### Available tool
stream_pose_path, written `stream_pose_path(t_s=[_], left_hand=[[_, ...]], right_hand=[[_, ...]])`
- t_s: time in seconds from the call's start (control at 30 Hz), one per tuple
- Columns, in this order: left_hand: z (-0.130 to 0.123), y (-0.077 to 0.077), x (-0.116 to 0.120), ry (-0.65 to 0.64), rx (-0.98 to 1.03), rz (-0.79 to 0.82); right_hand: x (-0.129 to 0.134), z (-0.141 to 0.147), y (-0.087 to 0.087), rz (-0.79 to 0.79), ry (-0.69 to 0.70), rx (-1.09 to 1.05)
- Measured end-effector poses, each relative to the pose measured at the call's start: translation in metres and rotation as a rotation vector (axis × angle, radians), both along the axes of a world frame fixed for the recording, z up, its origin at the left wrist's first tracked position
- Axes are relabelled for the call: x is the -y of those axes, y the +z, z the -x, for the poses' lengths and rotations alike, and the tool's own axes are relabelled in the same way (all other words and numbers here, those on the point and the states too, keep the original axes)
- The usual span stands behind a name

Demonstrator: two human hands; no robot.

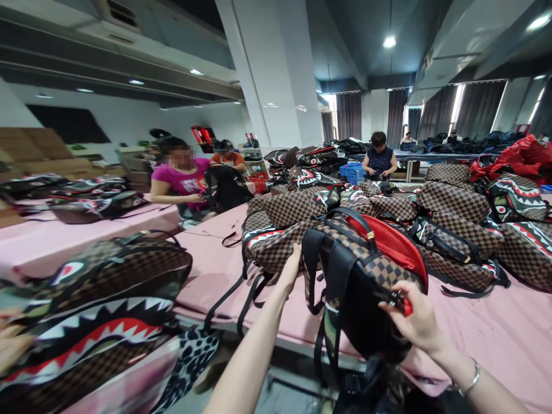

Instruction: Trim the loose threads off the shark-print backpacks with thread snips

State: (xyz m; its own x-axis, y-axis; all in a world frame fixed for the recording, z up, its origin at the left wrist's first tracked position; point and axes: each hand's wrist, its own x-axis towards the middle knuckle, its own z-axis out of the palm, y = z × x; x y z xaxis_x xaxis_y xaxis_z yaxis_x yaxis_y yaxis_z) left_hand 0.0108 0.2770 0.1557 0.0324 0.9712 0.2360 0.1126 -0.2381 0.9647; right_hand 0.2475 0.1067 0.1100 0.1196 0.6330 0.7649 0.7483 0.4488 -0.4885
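Note:
A brown checked backpack [332, 276] with black straps stands tilted at the near table edge, its top unzipped and red lining showing. My left hand [294, 264] grips its left side; the fingers are mostly hidden behind the strap. On the right, my right hand [414, 322] is closed around a small black-and-red tool [401, 302], perhaps thread snips, against the backpack's lower right side. A bracelet circles my right wrist. Several more checked backpacks [280, 244] with shark-teeth prints lie just behind.
The pink-covered table [495, 339] runs across the front. At left, another person's hand [12, 342] touches a shark-print backpack [116, 276]. Across the table, a person in purple [181, 178] handles a black bag. Another person [379, 161] stands near a blue basket [351, 173]. Red material [513, 161] lies right.

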Motion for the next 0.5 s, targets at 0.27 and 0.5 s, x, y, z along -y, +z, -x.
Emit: stream_pose_path(t_s=[0.27, 0.5], left_hand=[[-0.063, -0.039, 0.096, -0.333, -0.248, -0.327], [-0.107, -0.026, 0.143, -0.532, -0.574, -0.716]], right_hand=[[-0.075, -0.106, 0.012, 0.015, -0.426, -0.549], [-0.041, -0.098, 0.072, -0.151, -0.243, -0.509]])
